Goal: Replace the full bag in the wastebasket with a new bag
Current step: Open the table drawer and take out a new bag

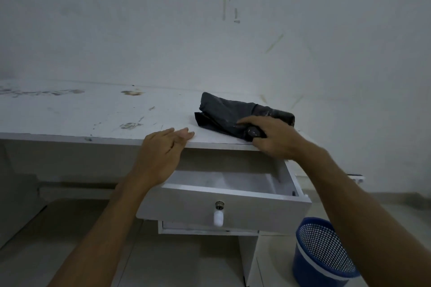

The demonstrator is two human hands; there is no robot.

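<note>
While the left hand (161,154) lies flat with its fingers together over the near edge of the white desk (93,114), the right hand (270,137) rests on a folded black bag (228,112) further to the right on the same surface. The right hand's fingers curl over the bag's near end, and a rolled bit of the black plastic shows under them close to the desk edge; whether they actually pinch it or only press down on it is hard to tell. The left hand holds nothing and is spread loosely, palm down, fingertips pointing right toward the bag but apart from it.

The bag is crumpled and folded into a rough bundle, lying near the right end of the desk top, its far part close to the wall (210,18). The desk top is scuffed, with dark stains on its left and middle parts, and the grey-white wall behind it carries faint greenish marks.

Below the desk edge, between the two forearms, a white drawer (224,202) stands pulled out; the part of its inside that shows looks bare. A small metal lock and a white knob (218,216) sit on its front. A second drawer front is just visible beneath it.

On the floor at the near right stands a blue mesh wastebasket (319,254), upright, partly hidden by the right forearm; no liner shows over its visible rim.
</note>
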